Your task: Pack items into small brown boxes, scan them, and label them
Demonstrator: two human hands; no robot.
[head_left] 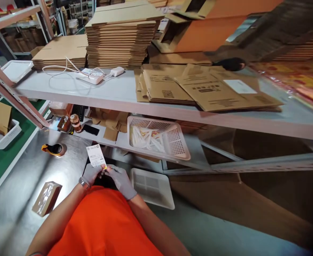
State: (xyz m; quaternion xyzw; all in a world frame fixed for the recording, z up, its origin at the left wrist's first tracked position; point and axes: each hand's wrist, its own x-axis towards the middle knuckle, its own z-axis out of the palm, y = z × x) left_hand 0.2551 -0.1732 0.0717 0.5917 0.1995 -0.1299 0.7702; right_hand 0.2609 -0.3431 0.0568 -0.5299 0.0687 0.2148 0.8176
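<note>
Printed slip (96, 155) (seemingly illegible) in gloved hands (121, 182)

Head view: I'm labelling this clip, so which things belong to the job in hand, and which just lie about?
Job in hand:
slip, at fingertips of left hand and right hand
probably box

Apparently just lying about:
phone
jar
keyboard

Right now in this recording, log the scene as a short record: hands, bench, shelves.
Left hand: gloved, holding white printed slip
Right hand: gloved, fingers at the slip's lower corner
Metal bench: small brown box, black-and-orange item
Upper shelf: stacked flat cartons, white device
Lower shelf: perforated basket
</note>
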